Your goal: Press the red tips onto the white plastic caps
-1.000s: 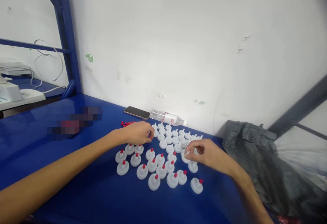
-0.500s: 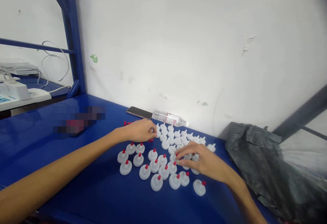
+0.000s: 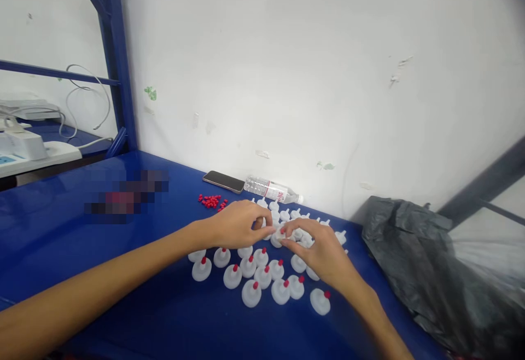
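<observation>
My left hand point(image 3: 243, 224) is closed, thumb and forefinger pinched together at the left side of a white spouted cap point(image 3: 276, 239). What sits between those fingertips is too small to make out. Thumb and forefinger of my right hand point(image 3: 318, 242) close around the same cap from the right, with a bit of red showing at its spout. In front of the hands stand several white spouted caps with red tips point(image 3: 251, 293). More white caps with bare spouts point(image 3: 295, 215) crowd together behind my fingers, partly hidden. A pile of small red tips point(image 3: 211, 201) lies beyond my left hand.
A phone point(image 3: 223, 181) and a clear plastic bottle point(image 3: 273, 189) lie along the wall on the blue tabletop point(image 3: 164, 289). At the right is a dark plastic bag point(image 3: 414, 256). A blurred-out object point(image 3: 127, 198) lies on the left. A blue metal frame point(image 3: 117, 64) rises behind.
My left hand has moved right and nearer, from beside the red tips to my right hand. My right hand has shifted slightly away from me with the white cap, and the red pile is uncovered.
</observation>
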Demonstrator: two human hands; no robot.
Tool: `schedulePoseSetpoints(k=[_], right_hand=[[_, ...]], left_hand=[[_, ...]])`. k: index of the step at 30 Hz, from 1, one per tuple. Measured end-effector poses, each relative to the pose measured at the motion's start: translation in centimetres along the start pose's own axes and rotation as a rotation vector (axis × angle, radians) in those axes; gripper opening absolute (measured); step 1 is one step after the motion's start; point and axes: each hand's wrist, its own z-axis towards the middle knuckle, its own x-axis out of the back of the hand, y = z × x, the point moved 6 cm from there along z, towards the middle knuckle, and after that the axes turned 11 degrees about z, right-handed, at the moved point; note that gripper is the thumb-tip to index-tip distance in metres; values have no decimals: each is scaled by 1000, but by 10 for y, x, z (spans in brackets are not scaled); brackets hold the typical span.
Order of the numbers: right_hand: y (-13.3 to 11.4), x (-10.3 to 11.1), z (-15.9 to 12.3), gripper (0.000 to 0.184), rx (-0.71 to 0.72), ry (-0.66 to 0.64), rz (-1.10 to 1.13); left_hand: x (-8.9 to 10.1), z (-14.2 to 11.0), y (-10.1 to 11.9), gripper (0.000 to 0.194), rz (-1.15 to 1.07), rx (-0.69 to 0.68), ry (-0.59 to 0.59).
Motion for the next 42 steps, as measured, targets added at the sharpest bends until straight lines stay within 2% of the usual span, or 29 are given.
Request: schedulePoseSetpoints(k=[3, 6, 9, 13, 16, 19, 24, 28, 31, 34, 37, 40, 42], right_hand=[[-2, -6, -2, 8, 41, 47, -62], [-11, -11, -4, 14, 188, 69, -146], [-21, -10, -6, 19, 356, 145, -236], [-29, -9, -8, 23, 432, 194, -269], [-36, -12, -8, 20, 431, 172, -270], [-36, -13, -9, 15, 355, 180, -237], [-24, -17, -9, 30, 197, 126, -138], [-19, -17, -9, 34, 195, 102, -105], [-20, -15, -7, 32, 226, 84, -122], [-25, -14, -4, 32, 283, 99, -174], [-33, -18, -2, 35, 317, 122, -222], [-37, -19, -1, 37, 310, 150, -231], [-33, -11, -3, 38, 283, 201, -260]], left_hand=[[-5, -3, 9, 29, 93, -24, 1], [-11, -5, 15, 28, 246, -74, 20], [-17, -7, 21, 24, 378, -140, 22], [-15, -9, 28, 28, 429, -155, 24], [-13, -10, 30, 26, 394, -142, -3], [-10, -9, 31, 20, 390, -159, -3], [-5, -8, 27, 24, 399, -86, 96], [-12, -5, 24, 28, 404, -83, 54], [-14, -3, 18, 35, 253, -65, 19], [-12, 0, 10, 38, -4, -3, 26], [-13, 3, 2, 34, -376, 87, -5], [-22, 5, -1, 38, -819, 179, -124], [-24, 6, -2, 42, -1016, 226, -195]])
